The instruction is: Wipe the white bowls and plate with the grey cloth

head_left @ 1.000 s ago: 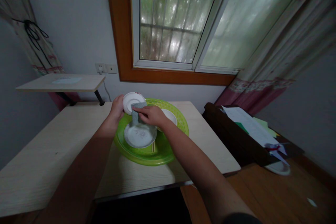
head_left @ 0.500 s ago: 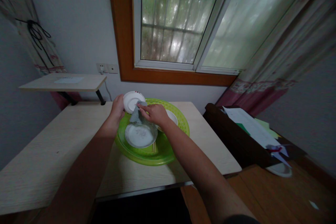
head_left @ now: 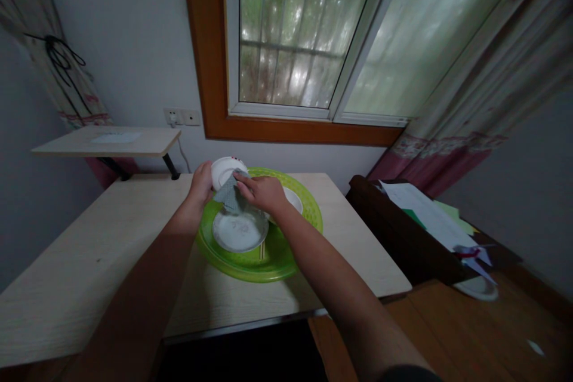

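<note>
My left hand (head_left: 201,183) grips the left edge of a small white plate (head_left: 222,171), tilted up above the far left of a round green tray (head_left: 275,271). Bunched in my right hand (head_left: 262,192) is a grey cloth (head_left: 231,196), which hangs across the lower part of that plate. Below the cloth a larger white dish (head_left: 240,231) lies in the tray. A white bowl (head_left: 293,199) is partly hidden behind my right hand and wrist. Chopsticks (head_left: 262,250) lie beside the dish, only their ends showing.
The tray rests on a pale wooden table (head_left: 134,239). A small raised shelf (head_left: 107,142) with a paper on it stands at the table's back left. To the right, papers (head_left: 430,215) lie on a dark brown piece of furniture (head_left: 394,239). A window and wall are behind the table.
The cloth's loose end has swung left and up across the plate's lower edge. The plate has tilted slightly; both hands stay in nearly the same place.
</note>
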Demonstrator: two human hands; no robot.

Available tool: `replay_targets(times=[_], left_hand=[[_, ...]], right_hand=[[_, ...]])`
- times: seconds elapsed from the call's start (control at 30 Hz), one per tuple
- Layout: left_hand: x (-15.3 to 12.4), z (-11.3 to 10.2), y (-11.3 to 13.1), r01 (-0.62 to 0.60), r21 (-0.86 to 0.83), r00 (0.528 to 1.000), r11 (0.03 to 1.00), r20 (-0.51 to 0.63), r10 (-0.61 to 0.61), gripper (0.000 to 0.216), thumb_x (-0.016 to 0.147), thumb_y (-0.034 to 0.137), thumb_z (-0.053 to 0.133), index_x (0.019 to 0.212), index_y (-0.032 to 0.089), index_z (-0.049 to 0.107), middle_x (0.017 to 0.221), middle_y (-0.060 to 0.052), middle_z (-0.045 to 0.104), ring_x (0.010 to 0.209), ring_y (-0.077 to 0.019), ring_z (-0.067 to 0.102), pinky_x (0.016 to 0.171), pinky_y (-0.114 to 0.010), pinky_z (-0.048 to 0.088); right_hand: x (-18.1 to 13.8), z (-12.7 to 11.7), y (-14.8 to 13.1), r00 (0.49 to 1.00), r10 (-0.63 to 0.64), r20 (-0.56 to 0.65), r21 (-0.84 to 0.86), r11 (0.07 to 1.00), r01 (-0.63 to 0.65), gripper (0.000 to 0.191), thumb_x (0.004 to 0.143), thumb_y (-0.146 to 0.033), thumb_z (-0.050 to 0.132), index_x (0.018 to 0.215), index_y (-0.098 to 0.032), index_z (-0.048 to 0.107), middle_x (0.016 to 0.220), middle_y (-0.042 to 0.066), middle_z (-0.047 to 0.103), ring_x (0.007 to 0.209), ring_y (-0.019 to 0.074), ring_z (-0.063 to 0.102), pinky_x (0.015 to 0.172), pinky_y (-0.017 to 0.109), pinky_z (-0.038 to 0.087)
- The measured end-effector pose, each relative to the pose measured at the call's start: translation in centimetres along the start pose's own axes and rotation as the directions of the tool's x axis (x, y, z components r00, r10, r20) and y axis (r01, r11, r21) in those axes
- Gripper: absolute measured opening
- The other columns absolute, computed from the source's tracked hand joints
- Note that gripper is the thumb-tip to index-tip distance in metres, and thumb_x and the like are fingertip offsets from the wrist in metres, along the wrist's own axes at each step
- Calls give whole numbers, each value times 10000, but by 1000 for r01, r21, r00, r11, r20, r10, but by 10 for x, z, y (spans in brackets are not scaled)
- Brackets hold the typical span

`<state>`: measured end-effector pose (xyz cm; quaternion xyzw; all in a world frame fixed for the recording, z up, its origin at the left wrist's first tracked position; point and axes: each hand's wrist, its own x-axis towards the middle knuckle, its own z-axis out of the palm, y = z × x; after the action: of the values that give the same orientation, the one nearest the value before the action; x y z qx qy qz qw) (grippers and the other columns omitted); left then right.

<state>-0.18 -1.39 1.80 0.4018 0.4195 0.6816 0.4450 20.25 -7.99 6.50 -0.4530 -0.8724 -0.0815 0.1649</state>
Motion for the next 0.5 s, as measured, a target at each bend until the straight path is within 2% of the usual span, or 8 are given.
replay_targets(times=[0.1,0.2,0.33,0.5], left_hand=[[2,0,-2,-39,-26,998,999,-40,38,397,686,567,723,723,243,497,635,0,568,665,-171,559,573,-309,476],[5,-2,-4,-47,-9,998,999,-51,46,390,687,559,717,699,253,475,620,4,553,657,-177,551,559,-316,466],[5,-2,-4,-40,28,998,999,-42,41,355,713,526,673,678,244,461,634,9,537,630,-155,515,576,-314,452],[7,-5,-6,-47,113,999,992,25,44,323,744,524,613,717,244,454,657,9,503,649,-149,492,568,-285,430]], right_hand=[[0,4,7,999,-29,-39,5,1000,29,506,1058,-505,257,1422,-334,563,1044,71,769,900,217,699,780,304,437],[1,8,10,993,-114,-33,19,993,114,485,1056,-486,296,1384,-312,607,994,82,774,874,204,694,783,295,430],[2,10,8,983,-184,14,28,983,184,480,1052,-504,318,1413,-323,577,982,83,777,852,201,691,792,295,430],[1,7,3,979,-181,93,-1,983,182,517,1053,-520,304,1513,-326,436,1018,81,774,884,211,700,796,300,438]])
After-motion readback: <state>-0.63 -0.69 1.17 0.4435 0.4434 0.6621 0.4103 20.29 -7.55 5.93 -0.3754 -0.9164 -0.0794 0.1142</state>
